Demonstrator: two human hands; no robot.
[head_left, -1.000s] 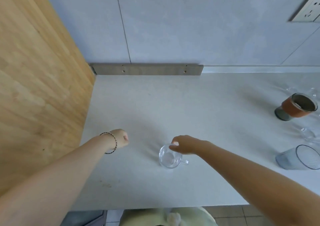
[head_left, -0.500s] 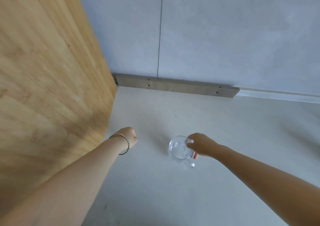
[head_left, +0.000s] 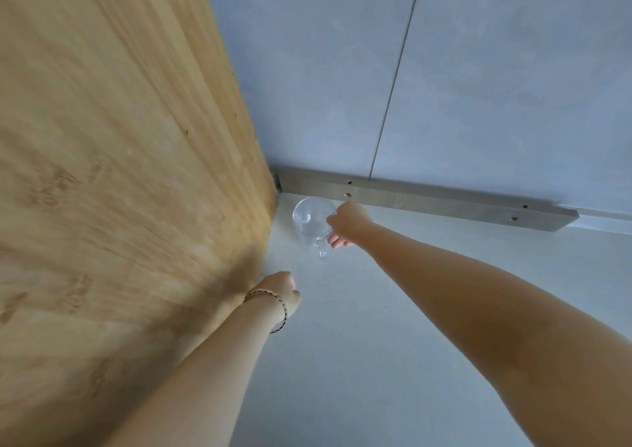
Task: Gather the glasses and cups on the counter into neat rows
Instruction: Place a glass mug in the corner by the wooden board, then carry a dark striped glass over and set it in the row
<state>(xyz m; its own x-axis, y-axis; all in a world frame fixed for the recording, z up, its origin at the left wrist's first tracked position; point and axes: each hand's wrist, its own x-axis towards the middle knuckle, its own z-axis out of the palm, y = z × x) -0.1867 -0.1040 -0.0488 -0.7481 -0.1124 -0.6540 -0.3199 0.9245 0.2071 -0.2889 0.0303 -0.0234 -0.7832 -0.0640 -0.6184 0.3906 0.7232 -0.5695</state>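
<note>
Head camera: I look down at a pale counter (head_left: 393, 361) that runs into a back corner.
Glass mug: I see one clear glass mug (head_left: 313, 222) near the corner, just beside the wooden panel (head_left: 113, 179) on the left and close to the grey strip (head_left: 427, 198) along the bottom of the wall. Its round mouth faces up at me and its small handle (head_left: 322, 246) points back toward me. I cannot tell if its bottom sits on the counter or is lifted a bit.
Right hand: My right hand (head_left: 349, 222) reaches far out with the arm stretched long. Its fingers are wrapped on the right side of the mug, by the rim and handle, so it grips the mug. A few fingertips (head_left: 337, 241) peek out below the hand.
Left hand: My left hand (head_left: 282, 291) is curled into a loose fist with nothing in it. It is low by the foot of the wooden panel, well apart from the mug. I cannot tell if it touches the counter.
Bracelet: I see a thin dark and light bracelet (head_left: 278, 304) around the left wrist.
Wall: I see a grey wall (head_left: 496, 80) with a thin straight seam running down it.
</note>
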